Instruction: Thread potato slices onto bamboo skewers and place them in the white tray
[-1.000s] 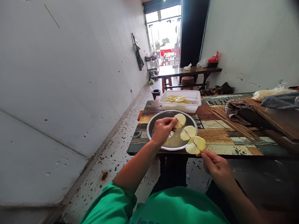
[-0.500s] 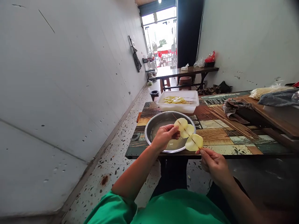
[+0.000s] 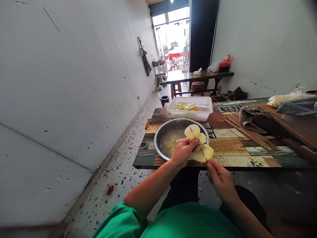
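1. I am watching from far away through the head camera, and both hands are sharing one thin stick (image 3: 203, 154).
2. The right hand (image 3: 220, 180) is pinching the near end of the stick, with its thumb and fingers pressed together.
3. The left hand (image 3: 184, 152) is pinching the middle slice (image 3: 201, 138) farther up the stick. I am seeing its thumb on top, but the fingers underneath are hiding, so I cannot tell how they are curling.
4. The stick is leaning away from the right fingers, with its long way running forward and a bit to the left, over the bowl (image 3: 156, 143).
5. The near slice (image 3: 208, 152) is sitting between the two hands, just past the right fingertips, so the right hand is nearer to it. I cannot tell if the left palm is touching it.
6. The far slice (image 3: 192, 130) is lying just past the left thumb, close against the middle slice.
7. Cloudy water (image 3: 166, 140) is filling part of the bowl. Behind it, a white tub (image 3: 190, 115) is holding more yellow slices, and loose sticks (image 3: 244, 131) are lying on the surface (image 3: 229, 144) to the right.
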{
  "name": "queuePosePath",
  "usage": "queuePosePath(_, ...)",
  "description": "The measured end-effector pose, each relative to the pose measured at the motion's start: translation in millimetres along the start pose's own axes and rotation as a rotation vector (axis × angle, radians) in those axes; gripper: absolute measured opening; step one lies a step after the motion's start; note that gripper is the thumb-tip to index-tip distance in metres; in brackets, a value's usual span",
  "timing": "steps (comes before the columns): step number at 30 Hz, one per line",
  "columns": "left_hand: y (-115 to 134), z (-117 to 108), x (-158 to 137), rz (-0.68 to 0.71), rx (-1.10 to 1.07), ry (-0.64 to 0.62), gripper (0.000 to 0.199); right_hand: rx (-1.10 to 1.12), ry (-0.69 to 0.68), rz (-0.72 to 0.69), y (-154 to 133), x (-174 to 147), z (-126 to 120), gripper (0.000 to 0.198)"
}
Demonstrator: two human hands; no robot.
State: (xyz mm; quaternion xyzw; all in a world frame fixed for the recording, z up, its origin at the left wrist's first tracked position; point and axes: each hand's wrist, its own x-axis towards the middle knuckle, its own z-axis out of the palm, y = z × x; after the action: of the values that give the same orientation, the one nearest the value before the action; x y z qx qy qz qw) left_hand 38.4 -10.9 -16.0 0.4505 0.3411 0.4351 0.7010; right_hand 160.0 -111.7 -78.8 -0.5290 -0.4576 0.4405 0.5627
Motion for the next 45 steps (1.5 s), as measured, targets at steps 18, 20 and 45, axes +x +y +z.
queuePosePath(18, 18.3, 6.8, -1.1, -0.229, -0.332, 0.045, 0.023, 0.43, -0.12, 0.214, -19.4, -6.5, 11.0, 0.032)
queuePosePath(20, 18.6, 8.2, -2.8, -0.217, -0.313, 0.016, 0.025, 0.411, -0.094, 0.179, -19.8, -5.9, 11.1, 0.033)
queuePosePath(45, 16.4, 11.1, -7.4, -0.047, -0.33, 0.148, 0.02, -0.144, 0.31, -0.156, -5.4, -15.3, 2.7, 0.024)
